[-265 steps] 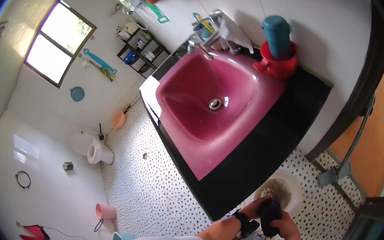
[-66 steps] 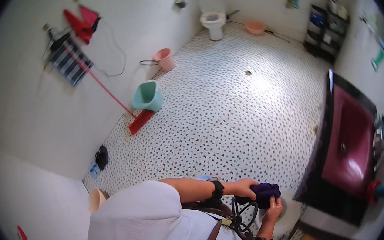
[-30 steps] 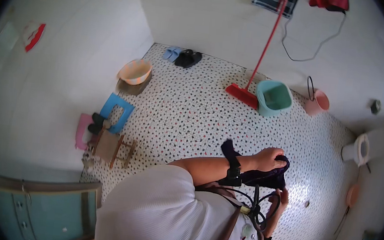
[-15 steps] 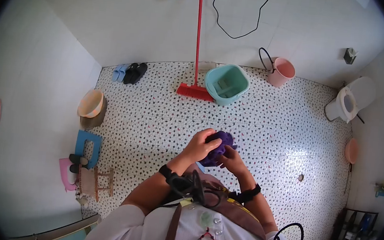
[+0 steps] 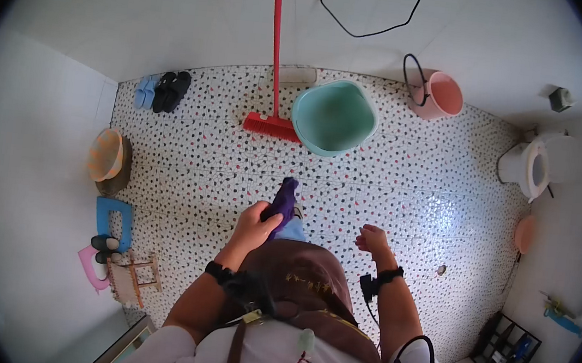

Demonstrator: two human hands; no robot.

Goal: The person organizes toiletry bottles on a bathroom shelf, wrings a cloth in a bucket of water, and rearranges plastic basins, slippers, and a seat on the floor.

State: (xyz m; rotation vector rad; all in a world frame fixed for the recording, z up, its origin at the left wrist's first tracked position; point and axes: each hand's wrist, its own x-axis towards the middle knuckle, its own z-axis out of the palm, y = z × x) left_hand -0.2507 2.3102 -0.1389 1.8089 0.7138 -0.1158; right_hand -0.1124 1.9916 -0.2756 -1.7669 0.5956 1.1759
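A bunched dark purple cloth [image 5: 283, 206] hangs from my left hand [image 5: 254, 224], whose fingers are wrapped round it, in front of my brown apron [image 5: 296, 270]. My right hand [image 5: 372, 240] is apart from the cloth, over the speckled floor, with its fingers partly spread and nothing visible in them. Further ahead, a light green bucket [image 5: 334, 118] stands on the floor beside the head of a red broom [image 5: 272, 126]. The broom's handle leans on the wall.
A pink bucket [image 5: 439, 96] stands by the far wall, and a toilet [image 5: 525, 168] is at the right. Slippers [image 5: 172, 91], an orange basin [image 5: 106, 155], a blue stool [image 5: 114, 222] and a small wooden chair [image 5: 130, 279] line the left side. A black rack [image 5: 505, 354] stands lower right.
My right hand has let go of the purple cloth and moved right. My left hand has shifted left with the cloth, which now hangs longer. The view has moved closer to the green bucket.
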